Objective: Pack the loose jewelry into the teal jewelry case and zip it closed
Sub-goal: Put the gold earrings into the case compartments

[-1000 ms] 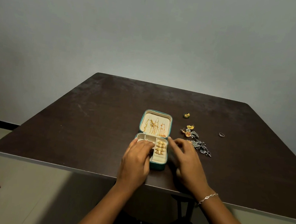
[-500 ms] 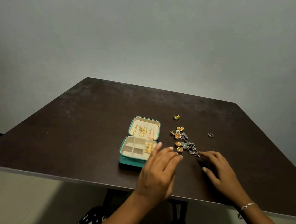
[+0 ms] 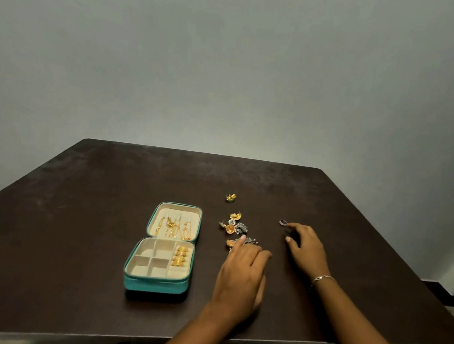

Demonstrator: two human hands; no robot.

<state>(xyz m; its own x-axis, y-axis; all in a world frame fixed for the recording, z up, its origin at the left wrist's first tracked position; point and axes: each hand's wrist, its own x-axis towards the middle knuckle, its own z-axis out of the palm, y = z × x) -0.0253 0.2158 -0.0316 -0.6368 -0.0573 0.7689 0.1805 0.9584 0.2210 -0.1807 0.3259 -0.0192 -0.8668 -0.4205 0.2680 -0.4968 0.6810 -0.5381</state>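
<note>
The teal jewelry case [image 3: 155,285] lies open on the dark table, gold chains in its lid [image 3: 174,226] and gold rings in its right-hand roll slot [image 3: 180,256]. To its right lies a pile of loose gold and silver earrings [image 3: 235,227]. A single gold earring [image 3: 230,197] sits farther back. A small silver ring [image 3: 282,222] lies to the right. My left hand [image 3: 241,274] rests with a fingertip at the near end of the pile, holding nothing. My right hand [image 3: 306,247] has its fingers spread, the fingertips right beside the silver ring.
The dark brown table [image 3: 76,212] ends at a front edge close under my forearms and at a right edge near the wall. A grey wall stands behind. A thin bracelet [image 3: 322,278] is on my right wrist.
Both hands left the case and moved right. The left hand reached the earring pile; the right hand went past the pile to the silver ring. The camera turned right.
</note>
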